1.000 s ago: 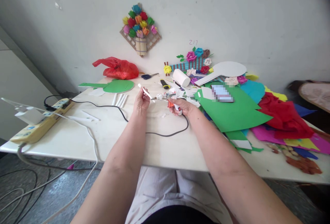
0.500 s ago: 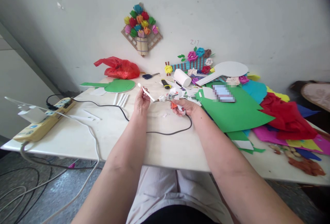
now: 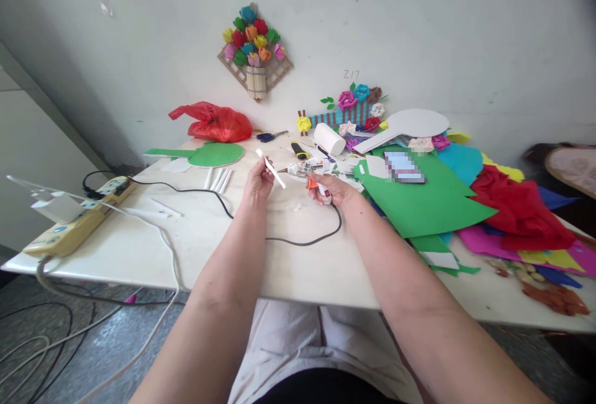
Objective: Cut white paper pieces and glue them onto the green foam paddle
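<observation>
Between the fingers of my left hand point(image 3: 259, 179) is a thin white paper stick point(image 3: 274, 171), tilted with its lower end to the right. My right hand point(image 3: 328, 189) is wrapped round a hot glue gun point(image 3: 300, 171) with an orange trigger, its nozzle pointing left at the stick. Whether the nozzle touches the stick I cannot tell. A black cord point(image 3: 302, 243) runs from the gun's grip across the table. Several more white sticks point(image 3: 218, 180) lie to the left of my left hand.
A power strip point(image 3: 77, 218) with plugs and cables sits at the left edge. Behind my hands are scissors point(image 3: 270, 137), a yellow box cutter point(image 3: 298, 151) and a white roll point(image 3: 329, 139). Green sheets point(image 3: 419, 205), a phone point(image 3: 404, 167) and red crepe paper point(image 3: 516, 205) cover the right side.
My left hand has shifted slightly right and raised the stick, which now stands steeper and crosses in front of the nozzle's line. My right hand keeps its hold on the glue gun.
</observation>
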Demonstrator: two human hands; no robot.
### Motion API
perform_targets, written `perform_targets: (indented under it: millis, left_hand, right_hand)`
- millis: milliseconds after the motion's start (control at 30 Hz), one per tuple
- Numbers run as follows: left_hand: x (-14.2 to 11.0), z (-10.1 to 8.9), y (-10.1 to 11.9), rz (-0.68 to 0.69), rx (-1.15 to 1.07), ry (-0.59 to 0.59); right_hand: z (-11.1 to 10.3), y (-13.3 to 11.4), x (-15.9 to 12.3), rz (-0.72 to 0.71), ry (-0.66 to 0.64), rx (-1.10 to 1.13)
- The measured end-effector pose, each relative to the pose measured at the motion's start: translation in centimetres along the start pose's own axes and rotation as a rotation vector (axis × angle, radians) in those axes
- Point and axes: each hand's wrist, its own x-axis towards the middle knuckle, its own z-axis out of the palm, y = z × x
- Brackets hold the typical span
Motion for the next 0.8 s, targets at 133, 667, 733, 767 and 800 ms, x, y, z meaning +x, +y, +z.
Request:
perform_targets:
  millis: [133,667,733,767,800]
  left_hand:
    - [-0.03,0.03,-0.12,-0.001,0.014,-0.023]
    - [-0.07,0.12,-0.08,0.004,-0.036,-0.043]
    - [-0.22,0.24,-0.07,-0.003,-0.028,-0.044]
    - [-0.31,0.31,-0.06,-0.005,-0.027,-0.045]
    - [-0.41,0.40,-0.04,-0.010,-0.026,-0.047]
  right_hand:
    - [0.28,-0.01,0.01,0.026,0.005,-0.015]
    - [0.09,-0.07,-0.23,0.034,-0.067,-0.021]
    - [0.12,-0.23,-0.32,0.015,-0.059,-0.010]
    - [0.15,-0.29,-0.34,0.012,-0.050,-0.009]
    - [0.17,-0.34,-0.35,0.016,-0.042,-0.011]
